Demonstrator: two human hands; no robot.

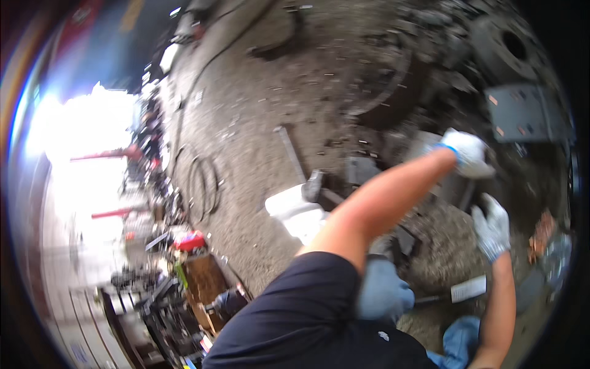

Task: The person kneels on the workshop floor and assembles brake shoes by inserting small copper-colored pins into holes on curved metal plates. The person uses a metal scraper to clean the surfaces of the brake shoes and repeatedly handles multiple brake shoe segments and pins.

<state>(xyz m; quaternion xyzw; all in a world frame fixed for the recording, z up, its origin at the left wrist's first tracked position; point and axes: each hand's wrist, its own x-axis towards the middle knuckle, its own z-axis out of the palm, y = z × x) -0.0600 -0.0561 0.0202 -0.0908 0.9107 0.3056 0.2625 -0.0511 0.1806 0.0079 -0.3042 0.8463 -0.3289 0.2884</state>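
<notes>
My left hand (468,155), in a white knit glove with a blue cuff, reaches across to the right with its fingers curled down. What they close on, if anything, is hidden by the glove and blur. Just below it lies a grey metal piece (453,187) on the ground. My right hand (493,229), gloved in white too, is beside that piece, thumb and fingers apart and nothing in it. To their right is a curved grey brake shoe lining (522,114) with small copper-coloured spots. A hammer (314,186) lies left of my left forearm, partly covered by it.
A white object (298,209) lies by the hammer, near a long metal bar (291,154). Beyond are a curved metal piece (390,92) and a round drum-like part (507,46). A hose (203,184) coils at left; a wooden box (204,283) and tools crowd the lower left.
</notes>
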